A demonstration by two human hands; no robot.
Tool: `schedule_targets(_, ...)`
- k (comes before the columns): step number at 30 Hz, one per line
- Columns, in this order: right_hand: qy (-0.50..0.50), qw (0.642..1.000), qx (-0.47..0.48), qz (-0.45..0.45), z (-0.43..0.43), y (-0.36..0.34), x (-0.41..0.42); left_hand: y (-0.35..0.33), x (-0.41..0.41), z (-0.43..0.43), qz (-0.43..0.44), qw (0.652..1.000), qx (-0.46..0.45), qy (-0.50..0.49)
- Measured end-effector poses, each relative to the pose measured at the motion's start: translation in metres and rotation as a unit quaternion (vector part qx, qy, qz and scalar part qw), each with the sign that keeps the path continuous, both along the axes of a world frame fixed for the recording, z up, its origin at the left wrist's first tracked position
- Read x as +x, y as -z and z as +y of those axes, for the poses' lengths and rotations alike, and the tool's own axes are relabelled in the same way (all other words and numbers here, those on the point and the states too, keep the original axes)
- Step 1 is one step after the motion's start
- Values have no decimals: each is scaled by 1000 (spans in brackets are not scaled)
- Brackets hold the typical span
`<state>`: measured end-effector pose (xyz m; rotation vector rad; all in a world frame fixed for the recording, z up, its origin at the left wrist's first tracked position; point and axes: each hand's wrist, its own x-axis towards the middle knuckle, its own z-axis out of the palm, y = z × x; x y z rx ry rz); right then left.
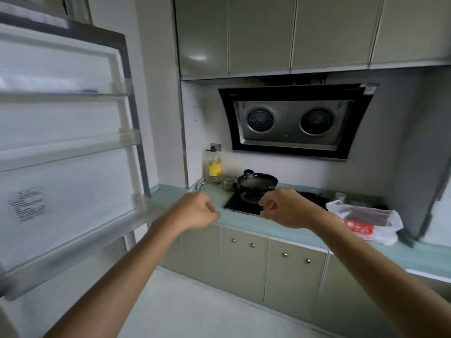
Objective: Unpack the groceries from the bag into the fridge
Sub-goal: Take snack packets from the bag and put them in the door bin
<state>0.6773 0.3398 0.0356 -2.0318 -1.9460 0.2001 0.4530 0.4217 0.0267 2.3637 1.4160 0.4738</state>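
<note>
2 bare hands are hovering in front of the counter, both holding nothing.

The left hand (195,211) and the right hand (285,208) are hanging side by side in the air, apart, each curling its fingers in toward the palm around nothing. 1 white plastic grocery bag (366,220) with red print is lying on the pale green counter (244,222), right of the right hand and not touching it. 1 fridge door (61,154) is standing open at the left, showing 3 door shelves. 1 black pan (257,184) is sitting on the cooktop (236,203), 1 oil bottle (214,167) is standing to its left, and 1 range hood (292,120) with 2 round intakes is hanging above.
</note>
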Motion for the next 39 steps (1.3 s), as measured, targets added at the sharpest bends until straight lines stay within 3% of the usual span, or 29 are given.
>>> schedule_targets(8, 107, 994, 18, 16, -50, 17, 181, 19, 193, -5, 9, 995, -7, 100)
schedule_targets(14, 168, 985, 31, -19, -72, 47, 276, 38, 299, 0, 22, 985, -31, 168)
schedule_targets(19, 220, 975, 10, 22, -76, 70, 340, 61, 384, 17, 30, 974, -41, 220)
schedule_targets(31, 316, 945, -36, 77, 14, 124, 485, 114, 554, 127, 28, 948, -55, 313)
schedule_targets(39, 345, 931, -51, 108, 66, 172, 560, 172, 634, 187, 52, 930, -116, 345)
